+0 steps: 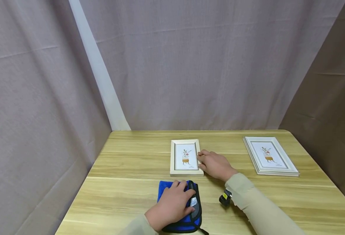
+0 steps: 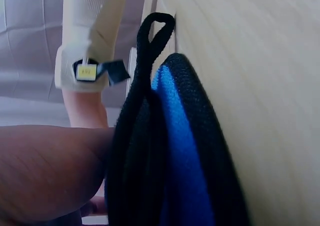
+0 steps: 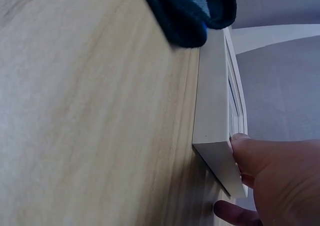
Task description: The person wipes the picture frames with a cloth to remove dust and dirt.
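Observation:
A folded blue cloth (image 1: pixel 163 188) with black edging, a grey strip and a white label lies near the table's front. My left hand (image 1: pixel 172 205) grips it from above, fingers bent over it and thumb toward its right side. In the left wrist view, the thumb (image 2: pixel 55 171) lies against the cloth's black edging (image 2: pixel 200 131). Beyond the cloth, a cream picture frame (image 1: pixel 172 160) lies face up. My right hand (image 1: pixel 217 165) holds its right edge; in the right wrist view the thumb (image 3: pixel 245 148) is on top of the frame (image 3: pixel 212 96), a finger lower beside it.
White picture frames (image 1: pixel 250 147), seemingly stacked, lie at the table's right side. A black loop (image 2: pixel 150 36) hangs off the cloth. A small black device (image 1: pixel 225 198) is strapped at the right wrist. Grey curtains (image 1: pixel 190 65) stand behind the wooden table (image 1: pixel 125 182).

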{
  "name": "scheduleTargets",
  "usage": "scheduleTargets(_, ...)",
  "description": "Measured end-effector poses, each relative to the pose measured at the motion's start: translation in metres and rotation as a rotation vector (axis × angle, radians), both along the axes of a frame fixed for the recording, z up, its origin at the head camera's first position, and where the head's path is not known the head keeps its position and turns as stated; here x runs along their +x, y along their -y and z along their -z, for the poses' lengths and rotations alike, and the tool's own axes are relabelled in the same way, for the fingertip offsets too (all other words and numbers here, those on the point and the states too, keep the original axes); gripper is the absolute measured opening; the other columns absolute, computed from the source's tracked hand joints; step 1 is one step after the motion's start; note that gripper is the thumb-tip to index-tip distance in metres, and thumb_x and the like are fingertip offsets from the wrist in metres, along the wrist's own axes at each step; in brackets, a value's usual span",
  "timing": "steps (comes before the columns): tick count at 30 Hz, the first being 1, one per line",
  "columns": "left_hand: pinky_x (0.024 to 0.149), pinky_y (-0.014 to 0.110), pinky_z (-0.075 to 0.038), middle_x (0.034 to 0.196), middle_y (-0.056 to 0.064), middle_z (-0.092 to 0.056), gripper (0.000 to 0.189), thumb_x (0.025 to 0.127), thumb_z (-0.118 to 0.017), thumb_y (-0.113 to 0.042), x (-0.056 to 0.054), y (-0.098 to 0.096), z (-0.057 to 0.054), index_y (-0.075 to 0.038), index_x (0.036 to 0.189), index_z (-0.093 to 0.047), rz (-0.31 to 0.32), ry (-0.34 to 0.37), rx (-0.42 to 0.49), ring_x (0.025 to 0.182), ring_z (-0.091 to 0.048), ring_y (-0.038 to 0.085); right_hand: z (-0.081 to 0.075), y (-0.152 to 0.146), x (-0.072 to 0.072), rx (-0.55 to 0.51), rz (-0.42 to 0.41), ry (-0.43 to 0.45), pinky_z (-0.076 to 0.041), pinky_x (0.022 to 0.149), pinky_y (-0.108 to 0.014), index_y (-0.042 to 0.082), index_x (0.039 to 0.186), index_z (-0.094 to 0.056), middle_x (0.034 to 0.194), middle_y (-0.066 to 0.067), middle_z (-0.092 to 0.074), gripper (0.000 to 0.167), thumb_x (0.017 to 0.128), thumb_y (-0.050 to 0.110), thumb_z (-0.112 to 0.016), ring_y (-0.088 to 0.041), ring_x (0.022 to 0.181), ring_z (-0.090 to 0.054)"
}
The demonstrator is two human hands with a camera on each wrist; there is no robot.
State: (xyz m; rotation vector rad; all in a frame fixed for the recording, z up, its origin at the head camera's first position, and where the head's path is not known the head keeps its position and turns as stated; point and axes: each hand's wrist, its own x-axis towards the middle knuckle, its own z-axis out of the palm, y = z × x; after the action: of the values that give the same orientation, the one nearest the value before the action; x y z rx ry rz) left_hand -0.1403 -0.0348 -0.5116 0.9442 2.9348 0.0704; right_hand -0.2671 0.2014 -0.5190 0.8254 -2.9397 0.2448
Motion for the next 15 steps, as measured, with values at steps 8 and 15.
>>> scheduleTargets(8, 0.077, 0.045, -0.06, 0.137, -0.001, -0.061, 0.054, 0.098, -0.077, -0.063, 0.002, -0.018, -0.001, -0.038, 0.145, -0.07, 0.043, 0.001, 0.019, 0.12, -0.056, 0.019, -0.001, 0.001, 0.001, -0.014, 0.011, 0.029, -0.056, 0.103, -0.057, 0.005, 0.151, -0.067, 0.153, -0.012, -0.063, 0.05, 0.108, 0.029, -0.073, -0.04, 0.135, -0.064)
scheduleTargets(15, 0.095, 0.034, -0.058, 0.13, -0.005, -0.073, 0.052, 0.104, -0.074, -0.053, -0.025, 0.008, -0.006, -0.03, 0.151, -0.068, 0.095, 0.1, 0.243, 0.116, -0.067, 0.011, -0.002, 0.013, 0.0, -0.005, 0.009, 0.018, -0.059, 0.098, -0.055, 0.005, 0.146, -0.071, 0.149, -0.012, -0.064, 0.045, 0.106, 0.026, -0.074, -0.037, 0.127, -0.069)
